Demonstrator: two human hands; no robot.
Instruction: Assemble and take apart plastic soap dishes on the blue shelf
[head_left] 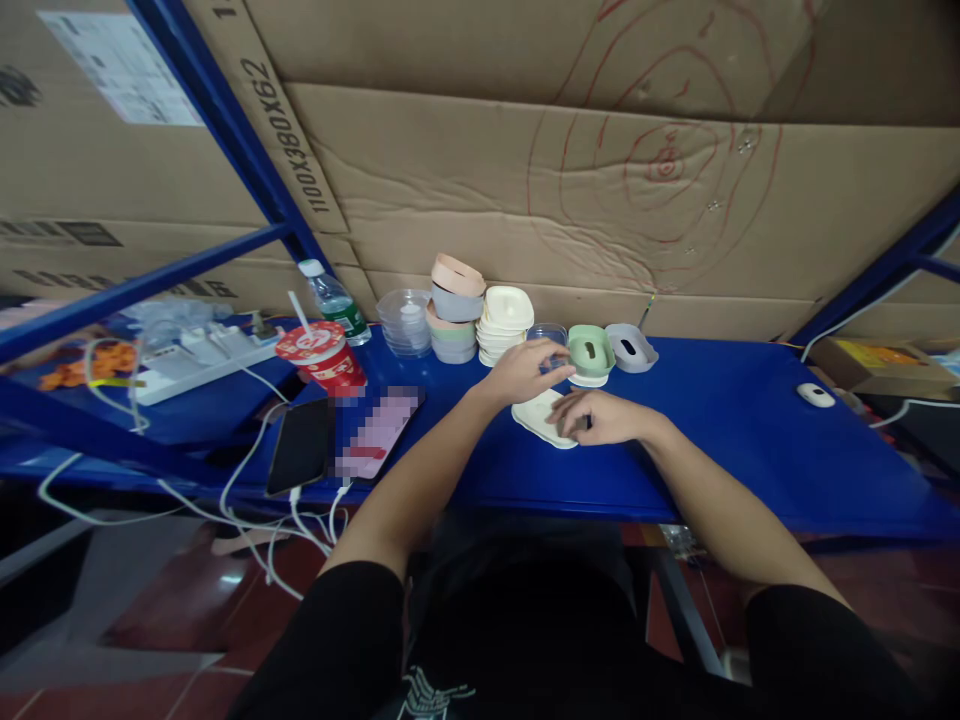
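My left hand [531, 368], fingers loosely parted, hovers beyond the cream piece [537, 412]. My right hand [600, 415] curls over it, grip unclear.

Forward-down head view, seemingly close

L hand [529, 368] palm-dn, R hand [602, 416] part-curled

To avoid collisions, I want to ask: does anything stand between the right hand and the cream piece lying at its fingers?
Nothing visible: the right hand is at the cream piece, and the green container stands farther back.
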